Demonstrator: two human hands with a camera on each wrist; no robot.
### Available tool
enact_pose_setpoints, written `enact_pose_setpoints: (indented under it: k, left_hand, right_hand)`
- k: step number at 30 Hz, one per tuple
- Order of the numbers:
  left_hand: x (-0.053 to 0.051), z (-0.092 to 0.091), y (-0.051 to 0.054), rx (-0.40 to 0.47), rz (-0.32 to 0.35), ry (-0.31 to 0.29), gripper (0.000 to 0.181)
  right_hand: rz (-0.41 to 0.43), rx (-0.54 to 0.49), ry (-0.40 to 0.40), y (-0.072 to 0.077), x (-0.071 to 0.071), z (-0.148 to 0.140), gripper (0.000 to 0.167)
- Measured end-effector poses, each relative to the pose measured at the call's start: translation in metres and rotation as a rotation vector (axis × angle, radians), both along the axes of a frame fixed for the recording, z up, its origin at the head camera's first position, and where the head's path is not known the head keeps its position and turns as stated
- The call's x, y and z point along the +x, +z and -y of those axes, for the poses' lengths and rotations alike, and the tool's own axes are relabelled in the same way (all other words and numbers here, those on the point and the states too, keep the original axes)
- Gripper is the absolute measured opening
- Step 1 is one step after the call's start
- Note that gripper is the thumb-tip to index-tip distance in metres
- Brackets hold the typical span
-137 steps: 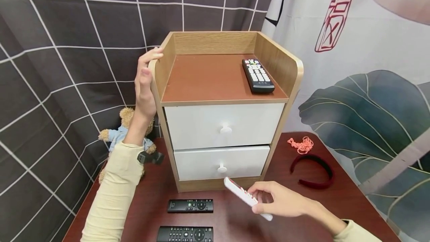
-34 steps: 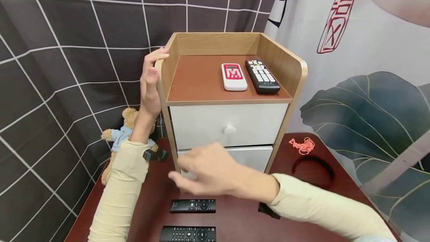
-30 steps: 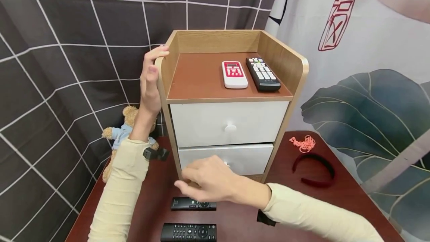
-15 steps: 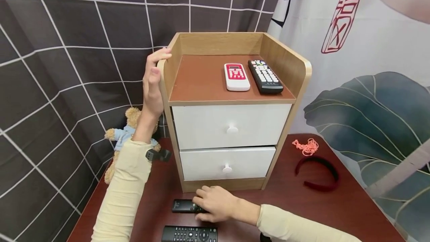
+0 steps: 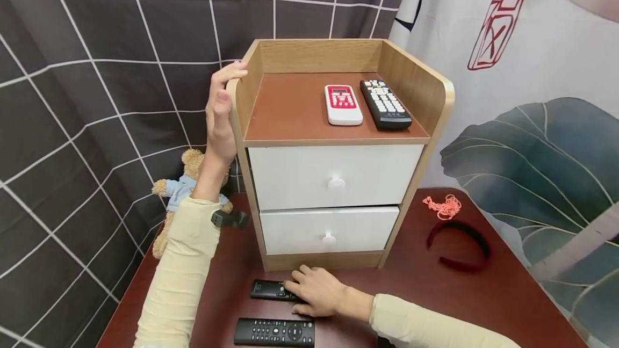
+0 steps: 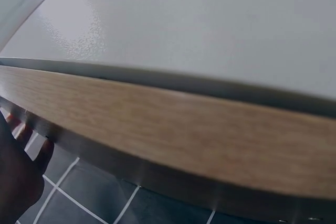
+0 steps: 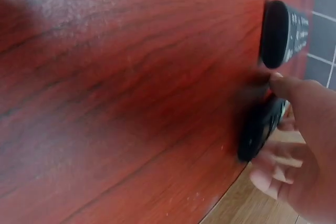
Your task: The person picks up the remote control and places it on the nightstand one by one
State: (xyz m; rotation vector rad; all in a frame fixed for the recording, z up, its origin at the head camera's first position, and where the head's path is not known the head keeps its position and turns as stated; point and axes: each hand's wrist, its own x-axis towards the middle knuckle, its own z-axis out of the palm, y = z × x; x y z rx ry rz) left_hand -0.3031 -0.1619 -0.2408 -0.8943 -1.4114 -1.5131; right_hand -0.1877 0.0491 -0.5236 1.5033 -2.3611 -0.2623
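The small black remote (image 5: 268, 289) is being pinched by the right hand (image 5: 320, 290), while the left hand (image 5: 221, 120) is gripping the cabinet (image 5: 290, 179), apparently steadying it.

Bearing surfaces: table (image 5: 493, 299) and shelf (image 5: 290, 106)

The table is dark red-brown, wood-grained. On it stands a cabinet (image 5: 324, 261) with white drawers (image 5: 290, 176). In front lie a smaller black remote (image 5: 268, 289) and, apart from it, a larger black remote (image 5: 274, 332). To the right: coral cord (image 5: 444, 207), dark red headband (image 5: 485, 251). The cabinet's brown shelf bears a white-and-red remote (image 5: 344, 105) beside a white-keyed remote (image 5: 385, 104).
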Motion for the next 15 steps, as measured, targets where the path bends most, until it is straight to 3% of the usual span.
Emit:
enact_pose_setpoints:
  k: [5, 8, 11, 15]
  left_hand:
    - [0.000, 0.001, 0.002, 0.004, 0.009, 0.003, 0.085]
    - [-0.001, 0.000, 0.002, 0.003, 0.012, 0.001, 0.086]
    - [-0.001, 0.000, 0.002, 0.000, 0.007, 0.007, 0.085]
    - [0.001, 0.002, -0.001, -0.004, 0.016, 0.004, 0.085]
  right_hand:
    - [0.067, 0.001, 0.032, 0.001, -0.006, -0.002, 0.038]
    - [0.224, -0.034, -0.003, 0.003, -0.007, -0.003, 0.035]
    - [0.532, -0.129, -0.106, 0.008, -0.007, -0.003, 0.033]
    - [1.099, -0.352, -0.208, 0.014, -0.003, -0.001, 0.022]
